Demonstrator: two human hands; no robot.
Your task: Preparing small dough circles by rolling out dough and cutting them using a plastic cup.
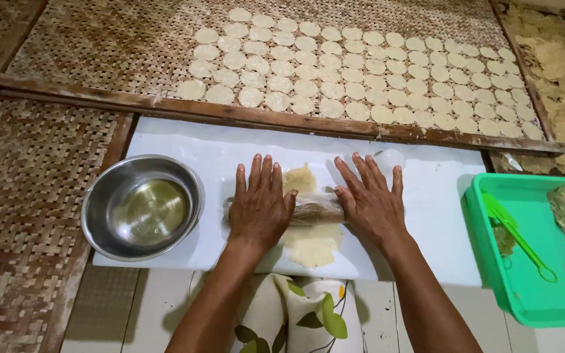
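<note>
The rolling pin (312, 209) lies on the white board (184, 140), and its long axis runs left to right across the view, parallel to the near edge of the board. Under it there is a pale sheet of dough (310, 247), which stretches away from the person and also toward them. The left hand (261, 206) presses on the left end of the pin and the right hand (369, 204) on the right end — the pin is under the palms, and the fingers reach beyond it. All fingers are flat, spread and extended, gripping nothing. Both forearms come up from the bottom edge and lean slightly toward each other.
</note>
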